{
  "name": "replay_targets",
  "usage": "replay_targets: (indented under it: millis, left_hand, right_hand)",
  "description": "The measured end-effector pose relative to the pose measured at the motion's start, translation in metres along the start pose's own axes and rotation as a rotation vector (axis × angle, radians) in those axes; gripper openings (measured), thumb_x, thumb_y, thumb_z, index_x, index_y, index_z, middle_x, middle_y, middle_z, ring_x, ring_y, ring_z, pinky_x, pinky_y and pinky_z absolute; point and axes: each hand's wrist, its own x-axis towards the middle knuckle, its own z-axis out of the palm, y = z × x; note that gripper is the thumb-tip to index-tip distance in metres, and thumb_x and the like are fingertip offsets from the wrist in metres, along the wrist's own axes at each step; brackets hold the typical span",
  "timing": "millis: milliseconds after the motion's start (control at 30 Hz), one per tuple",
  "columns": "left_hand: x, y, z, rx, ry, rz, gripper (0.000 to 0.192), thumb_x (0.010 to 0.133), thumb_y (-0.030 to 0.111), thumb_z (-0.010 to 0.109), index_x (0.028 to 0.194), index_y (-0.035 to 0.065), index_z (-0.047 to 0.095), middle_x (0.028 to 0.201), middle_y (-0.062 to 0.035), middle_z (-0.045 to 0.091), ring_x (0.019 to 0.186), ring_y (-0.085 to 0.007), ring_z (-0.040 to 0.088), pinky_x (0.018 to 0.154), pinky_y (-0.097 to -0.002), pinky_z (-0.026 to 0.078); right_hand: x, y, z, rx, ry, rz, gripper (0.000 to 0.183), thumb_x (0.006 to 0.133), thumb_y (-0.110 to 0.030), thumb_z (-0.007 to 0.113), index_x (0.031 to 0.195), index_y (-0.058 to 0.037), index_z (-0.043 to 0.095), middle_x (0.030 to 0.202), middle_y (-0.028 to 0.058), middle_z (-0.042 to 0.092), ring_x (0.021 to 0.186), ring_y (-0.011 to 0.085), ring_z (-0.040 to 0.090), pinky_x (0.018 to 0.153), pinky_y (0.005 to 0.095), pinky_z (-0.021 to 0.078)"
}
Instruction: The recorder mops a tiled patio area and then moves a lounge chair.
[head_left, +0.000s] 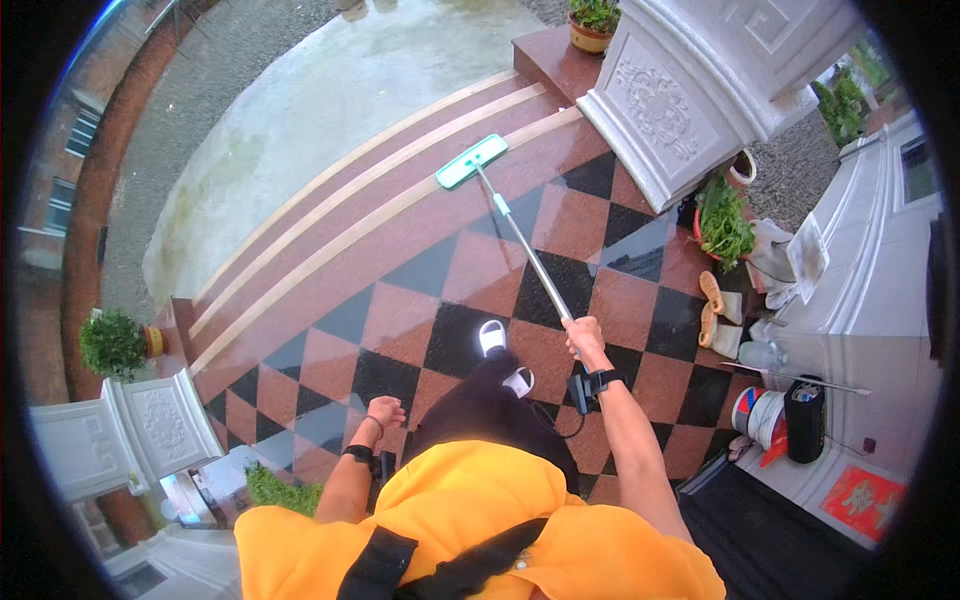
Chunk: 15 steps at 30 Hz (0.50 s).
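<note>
My right hand grips the metal pole of a flat mop near its upper end. At the far end of the pole, the mint-green mop head rests at the pale edge strip of the top step. My left hand hangs at my left side, fingers loosely bent, with nothing visible in it. Beneath me is a wet, shiny floor of red and black checkered tiles. My feet are in white slippers, one ahead of the other.
Red stone steps drop to a wet concrete yard. White carved pillars flank them, with potted plants beside. Along the right wall are a leafy potted plant, boots, a water jug, buckets and a black mat.
</note>
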Motion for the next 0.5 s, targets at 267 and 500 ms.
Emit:
replay_targets:
  millis: [267,500]
  left_hand:
    - [0.026,0.087,0.019,0.008,-0.101,0.06,0.015,0.076,0.012,0.044,0.089,0.005,0.047,0.074,-0.0099,0.055,0.06,-0.0194,0.056,0.052,-0.0304,0.047]
    - [0.071,0.152,0.043,0.185,-0.137,0.128,0.017,0.074,0.008,0.042,0.09,0.0034,0.047,0.069,-0.0083,0.054,0.054,-0.0183,0.055,0.047,-0.0301,0.045]
  right_hand:
    - [-0.047,0.084,-0.051,0.278,-0.126,-0.038,0.029,0.072,-0.025,0.052,0.053,-0.0033,0.047,0.042,0.003,0.046,0.033,0.0096,0.043,0.029,0.0219,0.0308]
    - [-0.203,0.165,-0.087,0.209,0.03,0.101,0.027,0.073,-0.019,0.052,0.052,-0.0022,0.047,0.042,0.0024,0.043,0.032,0.008,0.04,0.03,0.0225,0.0292]
